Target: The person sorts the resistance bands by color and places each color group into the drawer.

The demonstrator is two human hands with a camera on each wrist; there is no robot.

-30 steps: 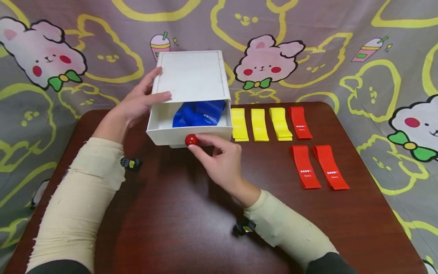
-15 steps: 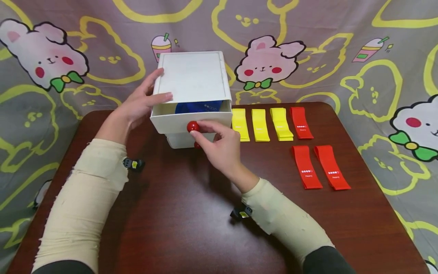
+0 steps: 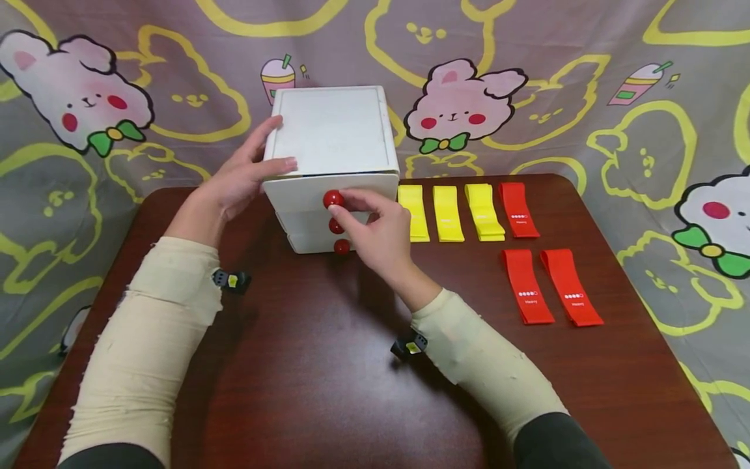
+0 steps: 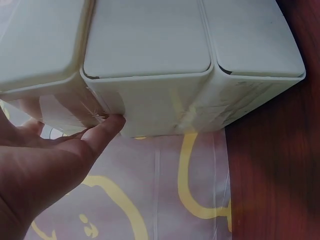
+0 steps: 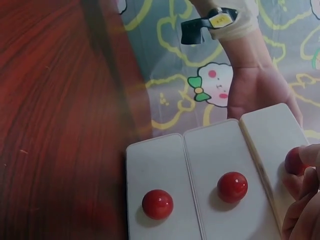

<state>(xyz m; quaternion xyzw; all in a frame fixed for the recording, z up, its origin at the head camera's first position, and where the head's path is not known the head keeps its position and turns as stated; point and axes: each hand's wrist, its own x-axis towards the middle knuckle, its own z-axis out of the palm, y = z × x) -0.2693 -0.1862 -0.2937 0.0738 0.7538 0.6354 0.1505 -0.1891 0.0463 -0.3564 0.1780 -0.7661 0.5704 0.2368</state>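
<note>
A white three-drawer box [image 3: 334,130] stands at the back of the table, each drawer front bearing a round red knob. My right hand [image 3: 383,238] pinches the top knob [image 3: 333,199] between thumb and fingers. The top drawer [image 3: 299,192] is almost flush, with a thin gap and a sliver of blue along its upper edge. Against the left side of the box rests my left hand [image 3: 234,176], its thumb on the top near the front edge. In the right wrist view, the middle knob [image 5: 232,187] and bottom knob [image 5: 157,204] sit on closed drawers.
To the right of the box lie several folded yellow bands [image 3: 448,213] in a row, with a red band [image 3: 518,210] beside them. Two more red bands, one left [image 3: 527,286] and one right [image 3: 571,286], lie nearer. A patterned cloth [image 3: 193,39] hangs behind the dark wooden table [image 3: 305,378].
My right hand has pushed the top drawer inward by its knob, and the blue band inside has gone from sight. My left hand has stayed on the box.
</note>
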